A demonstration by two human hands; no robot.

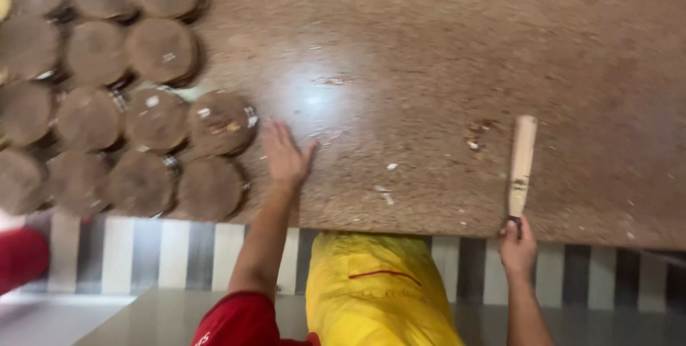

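Note:
My left hand (286,157) lies flat and open on the brown stone counter (429,67), its fingers spread, just right of the nearest brown round discs (211,189). My right hand (518,246) at the counter's near edge grips the dark end of a pale flat wooden tool (522,164), which points away from me and rests on the counter. Several brown round discs (153,49) lie in rows over the counter's left part, some with small white scraps on them.
Small white and brown crumbs (473,139) are scattered mid-counter. Below the counter edge runs a grey and white striped wall (164,257). I wear yellow trousers (379,289) and red sleeves. A red-clad part of another person (21,257) shows at the far left.

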